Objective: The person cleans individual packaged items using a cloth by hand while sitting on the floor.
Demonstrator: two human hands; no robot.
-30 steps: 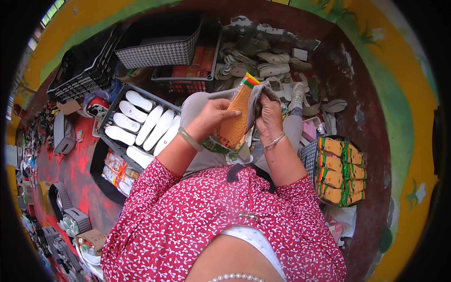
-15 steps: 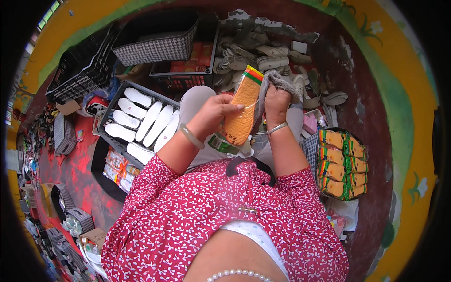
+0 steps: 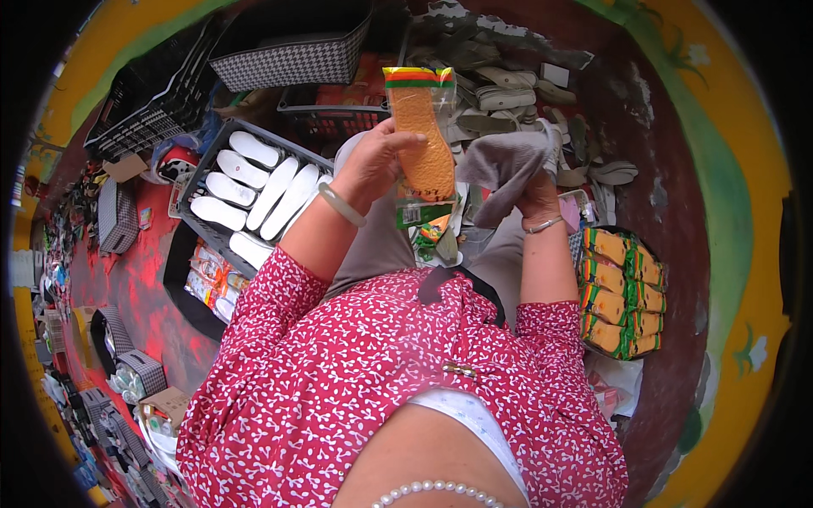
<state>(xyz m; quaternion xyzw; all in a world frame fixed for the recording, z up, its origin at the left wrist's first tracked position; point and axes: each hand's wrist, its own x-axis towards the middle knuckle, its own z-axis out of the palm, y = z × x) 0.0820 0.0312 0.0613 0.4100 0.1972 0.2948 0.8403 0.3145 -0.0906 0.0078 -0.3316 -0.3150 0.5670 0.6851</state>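
Head view: the left hand (image 3: 373, 165) pinches a bagged orange insole (image 3: 426, 152) by its side, thumb across its face, apparently steadying it upright above the lap (image 3: 377, 245); the right hand (image 3: 539, 198) grips a drooping grey cloth (image 3: 506, 163) beside it, leaving that face uncovered.

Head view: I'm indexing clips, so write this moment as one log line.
left hand: holds packaged orange insole; right hand: holds grey cloth; at left: white insoles in grey crate; at right: orange packs
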